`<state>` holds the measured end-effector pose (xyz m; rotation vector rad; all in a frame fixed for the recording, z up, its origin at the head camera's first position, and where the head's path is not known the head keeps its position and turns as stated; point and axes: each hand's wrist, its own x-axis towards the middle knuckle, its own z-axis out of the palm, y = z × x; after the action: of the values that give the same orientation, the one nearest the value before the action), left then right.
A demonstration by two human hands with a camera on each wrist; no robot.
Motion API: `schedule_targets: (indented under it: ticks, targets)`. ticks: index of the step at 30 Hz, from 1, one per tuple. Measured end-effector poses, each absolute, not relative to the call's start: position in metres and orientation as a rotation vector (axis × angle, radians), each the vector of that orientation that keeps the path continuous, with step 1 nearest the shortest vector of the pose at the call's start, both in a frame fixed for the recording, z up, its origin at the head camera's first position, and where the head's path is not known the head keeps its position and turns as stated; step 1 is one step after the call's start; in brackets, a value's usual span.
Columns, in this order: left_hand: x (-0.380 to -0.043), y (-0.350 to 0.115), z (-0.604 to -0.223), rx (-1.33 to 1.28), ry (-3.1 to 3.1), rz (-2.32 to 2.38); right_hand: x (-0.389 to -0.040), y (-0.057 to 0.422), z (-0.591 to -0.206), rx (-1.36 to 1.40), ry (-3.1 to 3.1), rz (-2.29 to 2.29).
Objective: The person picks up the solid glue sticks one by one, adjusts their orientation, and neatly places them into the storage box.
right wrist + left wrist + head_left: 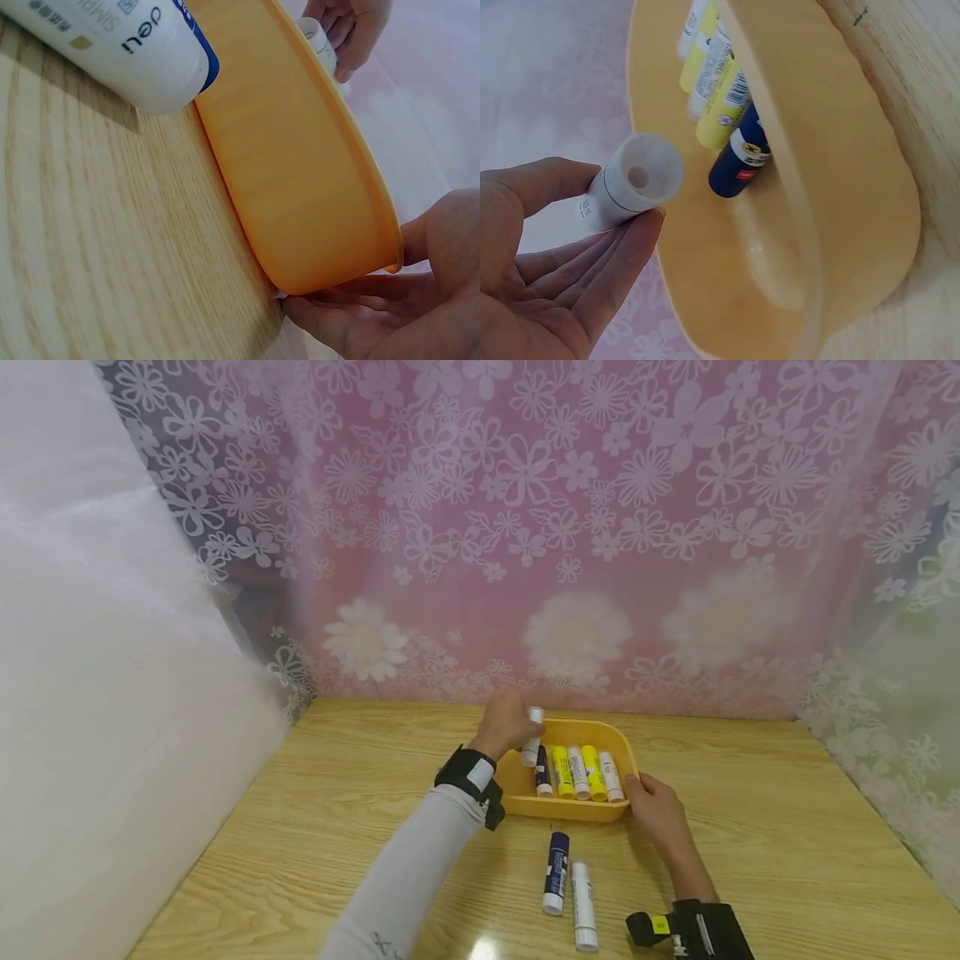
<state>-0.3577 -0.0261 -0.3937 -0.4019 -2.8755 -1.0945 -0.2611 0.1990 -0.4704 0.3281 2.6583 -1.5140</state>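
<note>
My left hand (504, 727) pinches a white glue stick (634, 180) between thumb and fingers, holding it above the left part of a yellow plastic tray (566, 810). The glue stick's hollow base faces the left wrist camera. Inside the tray a dark blue glue stick (543, 772) lies nearest that hand, beside a row of yellow and white ones (577, 772). My right hand (660, 810) grips the tray's right front corner, thumb at the rim and fingers beneath its edge in the right wrist view.
On the wooden table (300, 860), in front of the tray, lie a dark blue glue stick (556, 872) and a white one (582, 906) side by side. A pink flowered curtain (480, 552) hangs behind the table. White sheeting (135, 710) borders the left side.
</note>
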Motion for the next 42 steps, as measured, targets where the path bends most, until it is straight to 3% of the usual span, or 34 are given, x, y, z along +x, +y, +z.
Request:
schedule_targets:
  ticks: [18, 42]
  targets:
    - [-0.369, -0.02, -0.405, -0.155, -3.018, -1.02, -0.26, 0.199, -0.472, 0.326, 2.655, -1.514]
    - [-0.376, -0.001, -0.422, -0.055, -3.058, -0.808, -0.277, 0.206, -0.472, 0.288, 2.669, -1.481]
